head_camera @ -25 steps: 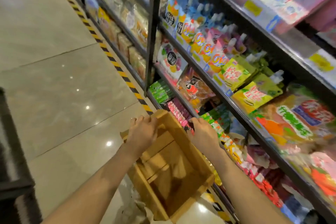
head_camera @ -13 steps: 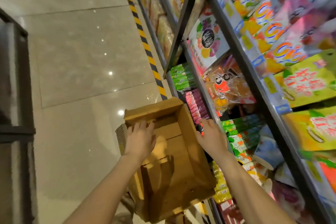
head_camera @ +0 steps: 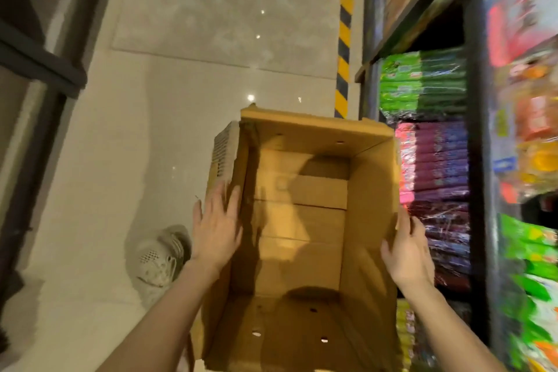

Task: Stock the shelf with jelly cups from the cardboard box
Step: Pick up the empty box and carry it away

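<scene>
An open brown cardboard box (head_camera: 302, 220) stands below me, and I see only its bare flaps inside. My left hand (head_camera: 216, 229) lies flat with straight fingers against the outside of its left wall. My right hand (head_camera: 406, 251) presses the outside of its right wall, thumb at the rim, fingers fairly straight. Right beside the box, the low shelf (head_camera: 477, 160) holds stacked green packs (head_camera: 422, 84) and pink and purple packs (head_camera: 431, 160). No loose jelly cups are visible.
A pale slotted crate (head_camera: 222, 151) sits under or beside the box's left corner. A pale shoe (head_camera: 160, 257) is on the tiled floor at the left. Yellow-black tape (head_camera: 344, 54) runs along the shelf base. A dark frame (head_camera: 36, 69) stands at far left.
My view has tipped downward onto the box. My left hand has slid from the box's inside to the outside of its left wall; my right hand stays at the right wall.
</scene>
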